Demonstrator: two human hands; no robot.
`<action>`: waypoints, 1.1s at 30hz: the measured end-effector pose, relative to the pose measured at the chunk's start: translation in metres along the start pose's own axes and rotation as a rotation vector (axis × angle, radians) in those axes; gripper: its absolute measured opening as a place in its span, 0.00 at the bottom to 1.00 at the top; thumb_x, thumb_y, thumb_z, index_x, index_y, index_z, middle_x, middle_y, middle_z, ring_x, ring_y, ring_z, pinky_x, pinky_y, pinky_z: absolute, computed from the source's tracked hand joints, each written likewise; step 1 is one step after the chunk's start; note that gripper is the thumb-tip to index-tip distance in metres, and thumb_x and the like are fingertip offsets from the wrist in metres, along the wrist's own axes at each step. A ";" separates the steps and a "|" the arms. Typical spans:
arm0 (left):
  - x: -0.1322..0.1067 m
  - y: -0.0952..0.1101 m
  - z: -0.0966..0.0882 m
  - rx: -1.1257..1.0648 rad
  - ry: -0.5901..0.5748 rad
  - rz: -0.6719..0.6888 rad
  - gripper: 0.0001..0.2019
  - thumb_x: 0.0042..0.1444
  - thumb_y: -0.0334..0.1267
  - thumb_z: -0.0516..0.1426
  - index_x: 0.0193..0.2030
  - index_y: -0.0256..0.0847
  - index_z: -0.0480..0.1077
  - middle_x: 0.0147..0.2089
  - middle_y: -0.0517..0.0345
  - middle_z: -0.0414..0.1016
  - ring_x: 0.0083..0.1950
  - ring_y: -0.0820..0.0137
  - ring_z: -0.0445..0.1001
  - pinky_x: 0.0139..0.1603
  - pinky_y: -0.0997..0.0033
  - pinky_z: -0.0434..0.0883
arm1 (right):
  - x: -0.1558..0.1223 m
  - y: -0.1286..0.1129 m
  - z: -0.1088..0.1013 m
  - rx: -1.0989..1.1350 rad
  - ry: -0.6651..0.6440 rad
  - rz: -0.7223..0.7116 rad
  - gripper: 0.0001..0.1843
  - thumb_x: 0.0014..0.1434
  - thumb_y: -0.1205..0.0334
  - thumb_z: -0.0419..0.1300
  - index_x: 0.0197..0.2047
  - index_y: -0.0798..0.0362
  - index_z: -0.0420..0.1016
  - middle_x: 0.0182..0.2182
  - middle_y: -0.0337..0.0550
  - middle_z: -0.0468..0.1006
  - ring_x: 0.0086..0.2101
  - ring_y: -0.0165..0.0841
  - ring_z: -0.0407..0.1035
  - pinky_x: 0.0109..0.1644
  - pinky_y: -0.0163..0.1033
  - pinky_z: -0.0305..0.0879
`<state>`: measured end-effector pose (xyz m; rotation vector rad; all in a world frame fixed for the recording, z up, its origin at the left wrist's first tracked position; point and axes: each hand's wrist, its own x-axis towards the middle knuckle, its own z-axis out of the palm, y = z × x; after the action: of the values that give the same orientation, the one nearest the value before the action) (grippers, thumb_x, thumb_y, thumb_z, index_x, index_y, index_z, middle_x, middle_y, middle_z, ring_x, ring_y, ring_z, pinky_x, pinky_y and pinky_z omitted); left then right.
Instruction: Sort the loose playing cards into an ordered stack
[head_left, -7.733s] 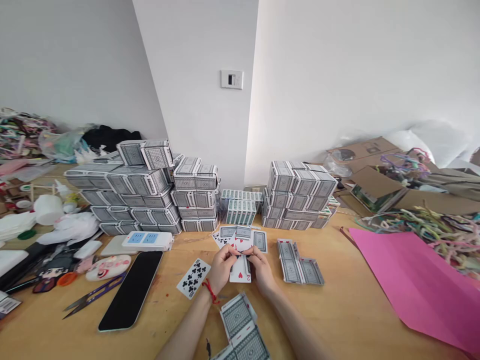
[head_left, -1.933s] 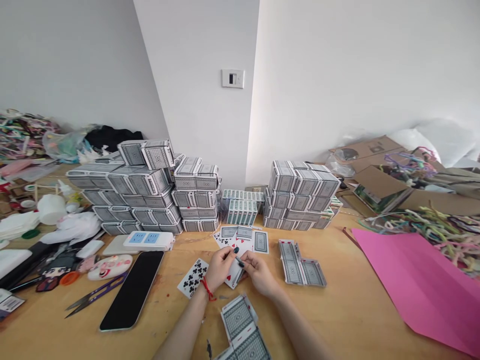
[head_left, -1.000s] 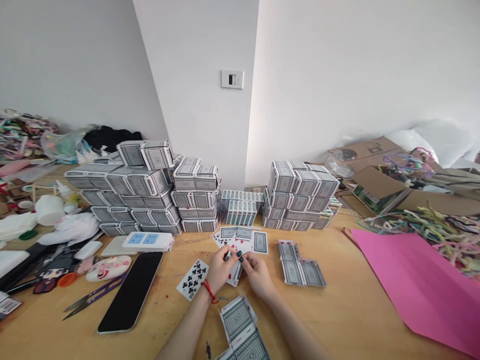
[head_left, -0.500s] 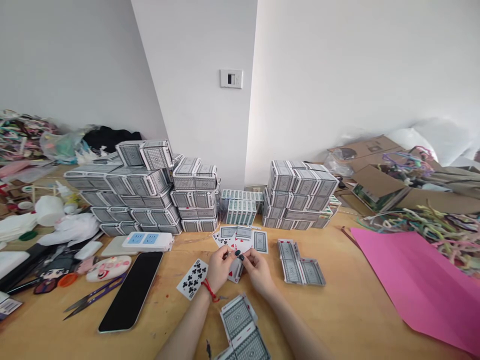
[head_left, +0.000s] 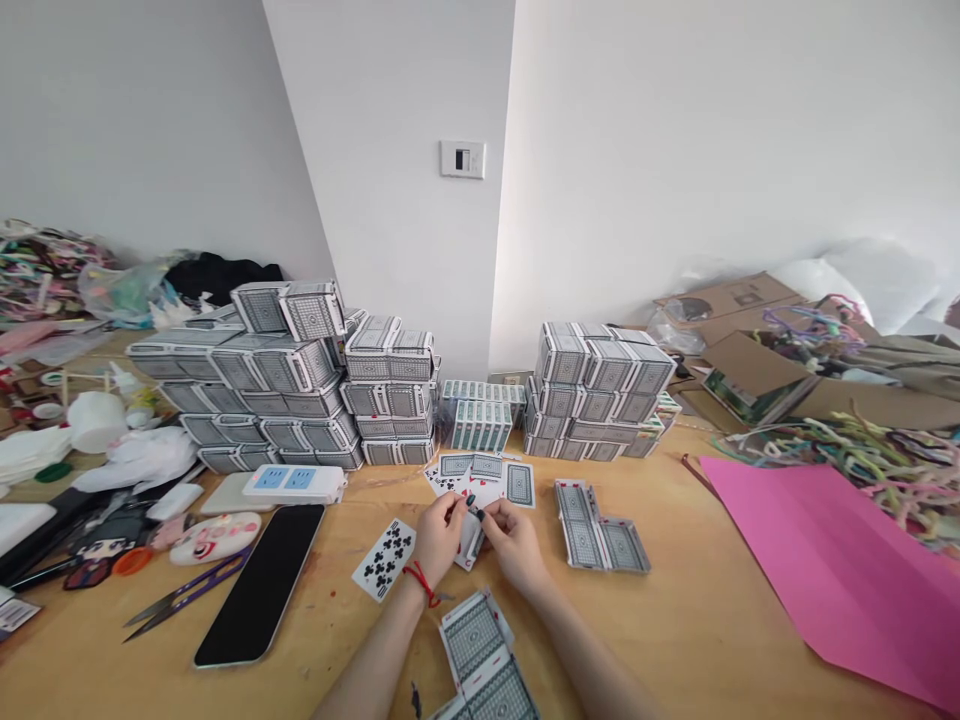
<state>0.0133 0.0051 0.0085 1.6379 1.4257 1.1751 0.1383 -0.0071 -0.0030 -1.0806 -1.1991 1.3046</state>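
Both hands meet over the middle of the table, fingertips together. My left hand (head_left: 439, 535), with a red cord on its wrist, pinches a playing card (head_left: 469, 552) whose lower end shows below the fingers. My right hand (head_left: 514, 540) pinches the same card from the other side; its right edge looks folded up, showing the patterned back. Behind the fingers lie loose cards (head_left: 520, 484), some face up. A ten of clubs (head_left: 385, 558) lies left of my left hand. Joined card pieces (head_left: 480, 640) rest between my forearms, and an L-shaped card piece (head_left: 600, 530) sits to the right.
Stacks of folded-card blocks (head_left: 262, 390) stand at the back left, with another stack (head_left: 600, 385) at the back right. Card packs (head_left: 482, 425) stand between them. A phone (head_left: 262, 585), scissors (head_left: 187, 595) and a power strip (head_left: 296, 482) lie left. Pink paper (head_left: 840, 560) covers the right.
The fingertips have shifted slightly along the card, and its right edge now shows more of the folded-up patterned back. The other things stay where they were.
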 end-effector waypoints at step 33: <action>-0.001 0.001 -0.004 -0.168 0.001 -0.100 0.13 0.47 0.46 0.52 0.29 0.37 0.67 0.25 0.59 0.68 0.27 0.72 0.65 0.27 0.75 0.62 | 0.000 -0.003 0.001 0.177 -0.018 0.019 0.18 0.43 0.48 0.60 0.25 0.54 0.62 0.19 0.36 0.70 0.19 0.27 0.66 0.23 0.34 0.66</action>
<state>0.0103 0.0036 0.0108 1.4355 1.3547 1.2039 0.1379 -0.0074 0.0001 -0.9559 -1.0664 1.4100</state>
